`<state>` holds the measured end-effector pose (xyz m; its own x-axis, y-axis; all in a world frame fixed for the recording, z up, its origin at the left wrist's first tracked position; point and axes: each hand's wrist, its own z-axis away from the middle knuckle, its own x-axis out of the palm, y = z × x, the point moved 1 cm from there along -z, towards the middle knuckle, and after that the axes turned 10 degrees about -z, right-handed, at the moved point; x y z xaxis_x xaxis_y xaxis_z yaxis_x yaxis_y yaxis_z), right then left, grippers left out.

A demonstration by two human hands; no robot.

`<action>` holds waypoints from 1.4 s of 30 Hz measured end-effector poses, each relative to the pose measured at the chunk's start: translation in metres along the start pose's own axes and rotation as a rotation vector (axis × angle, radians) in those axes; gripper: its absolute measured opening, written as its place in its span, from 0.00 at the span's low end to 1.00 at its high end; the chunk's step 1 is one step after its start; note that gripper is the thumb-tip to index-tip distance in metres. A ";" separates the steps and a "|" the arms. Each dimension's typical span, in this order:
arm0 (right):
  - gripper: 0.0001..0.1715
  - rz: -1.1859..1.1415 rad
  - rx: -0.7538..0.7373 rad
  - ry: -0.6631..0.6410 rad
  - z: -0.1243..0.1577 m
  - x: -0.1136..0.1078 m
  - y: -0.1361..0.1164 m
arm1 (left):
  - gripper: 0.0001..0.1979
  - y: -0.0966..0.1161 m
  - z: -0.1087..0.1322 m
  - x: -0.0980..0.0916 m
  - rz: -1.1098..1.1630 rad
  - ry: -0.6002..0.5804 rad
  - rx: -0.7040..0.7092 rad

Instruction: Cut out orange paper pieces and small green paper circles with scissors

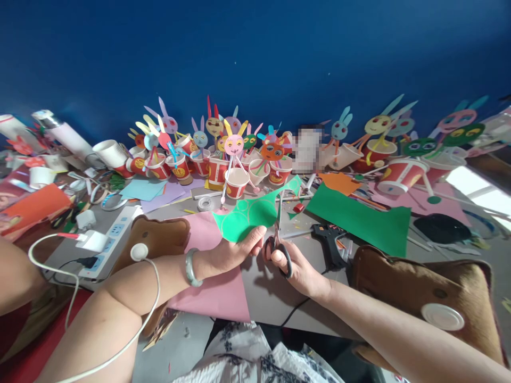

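Note:
My left hand (246,246) pinches the lower edge of a green paper piece (247,214) marked with pale drawn circles, its outline cut irregularly. My right hand (293,263) grips black-handled scissors (278,229), fingers through the loops. The scissor blades point up at the right part of the green paper, where a narrower strip reaches up and right. Both hands are close together above the table's front part. Beneath my left forearm lies a pink paper sheet (223,292). A black glue gun (329,244) rests just right of the scissors.
Several paper cups with paper rabbit faces, such as a pink one (234,146), line the back by the blue wall. A larger green sheet (359,218) lies right. Brown cushions (423,287) flank my arms. A power strip (115,234) with a white cable stands left, beside another person's arm (18,276).

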<state>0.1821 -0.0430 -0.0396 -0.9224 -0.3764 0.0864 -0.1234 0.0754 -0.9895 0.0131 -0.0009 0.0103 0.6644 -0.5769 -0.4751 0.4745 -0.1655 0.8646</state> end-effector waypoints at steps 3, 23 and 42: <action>0.32 0.004 0.002 0.005 0.000 0.001 -0.001 | 0.24 -0.002 -0.001 0.001 0.013 0.011 0.005; 0.37 0.077 0.075 0.063 0.002 -0.001 0.003 | 0.25 0.001 0.001 -0.003 -0.052 0.041 0.046; 0.39 0.163 0.093 0.091 0.004 0.000 0.005 | 0.22 -0.001 0.001 -0.003 -0.034 0.007 0.059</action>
<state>0.1829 -0.0461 -0.0448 -0.9573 -0.2808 -0.0695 0.0603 0.0410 -0.9973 0.0101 0.0001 0.0109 0.6524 -0.5645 -0.5056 0.4624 -0.2322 0.8558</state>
